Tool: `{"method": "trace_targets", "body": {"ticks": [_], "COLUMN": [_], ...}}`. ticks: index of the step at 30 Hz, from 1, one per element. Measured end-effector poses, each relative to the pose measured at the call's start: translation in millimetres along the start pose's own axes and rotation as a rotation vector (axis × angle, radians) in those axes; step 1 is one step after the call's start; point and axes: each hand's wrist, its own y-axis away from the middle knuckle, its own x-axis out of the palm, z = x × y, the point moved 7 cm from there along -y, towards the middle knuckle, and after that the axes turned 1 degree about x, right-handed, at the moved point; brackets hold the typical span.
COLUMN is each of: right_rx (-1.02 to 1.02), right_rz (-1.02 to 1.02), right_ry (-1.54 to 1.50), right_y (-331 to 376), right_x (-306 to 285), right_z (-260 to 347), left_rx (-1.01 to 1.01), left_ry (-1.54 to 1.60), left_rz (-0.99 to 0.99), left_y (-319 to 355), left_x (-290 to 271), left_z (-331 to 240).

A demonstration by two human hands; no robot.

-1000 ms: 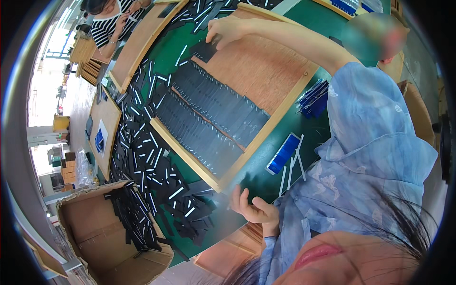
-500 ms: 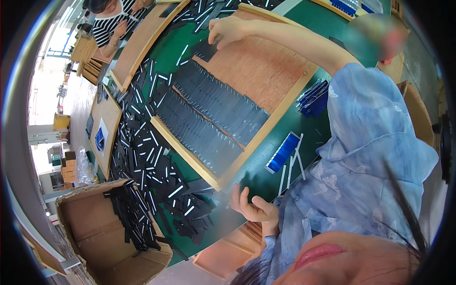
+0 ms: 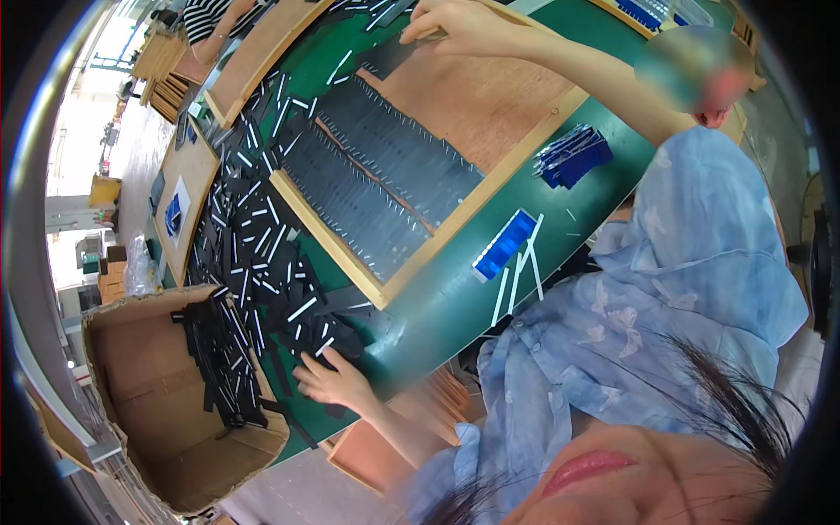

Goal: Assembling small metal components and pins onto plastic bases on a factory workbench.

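My right hand (image 3: pixel 448 28) is at the far end of a wood-framed tray (image 3: pixel 516 122), its fingers curled down onto a flat black piece (image 3: pixel 385 59). Rows of similar black pieces (image 3: pixel 394 149) with small pale tabs along their edges cover part of the tray's wooden base. Down at the left, my left hand (image 3: pixel 334 383) spreads its fingers at the near edge of a loose heap of black pieces with white strips (image 3: pixel 262 227). Nothing shows in that hand.
A torn cardboard box (image 3: pixel 157 385) holding more black pieces stands at the lower left. Blue strips (image 3: pixel 504 245), white sticks (image 3: pixel 514 284) and a blue bundle (image 3: pixel 573 157) lie on the green table (image 3: pixel 420 328). Another person in a striped top (image 3: pixel 203 19) sits across.
My left hand has moved left from near the tray's corner to the heap, its fingers spreading. My right hand has shifted slightly right along the tray's far end. The whole view has shifted.
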Motion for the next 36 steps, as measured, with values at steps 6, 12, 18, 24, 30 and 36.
{"method": "trace_targets", "body": {"ticks": [6, 12, 18, 24, 30, 36], "right_rx": [-0.054, -0.072, -0.232, -0.199, -0.248, -0.21], "right_rz": [0.086, 0.143, 0.165, 0.214, 0.253, 0.072], "right_ry": [-0.243, -0.182, -0.22, -0.237, -0.252, -0.418], "right_y": [45, 79, 91, 99, 116, 106], "right_x": [-16, -23, -13, -5, 1, 4], "right_z": [87, 130, 159, 171, 185, 202], "left_rx": [0.258, 0.301, 0.309, 0.183, 0.271, 0.294], "left_ry": [0.526, 0.227, 0.496, 0.068, 0.329, 0.956], "left_rz": [-0.15, -0.34, -0.146, -0.251, -0.396, 0.031], "left_y": [22, 20, 20, 10, 8, 72], "left_x": [-24, -28, -27, -40, -48, -100], "left_z": [-16, -32, -23, -62, -51, -127]}}
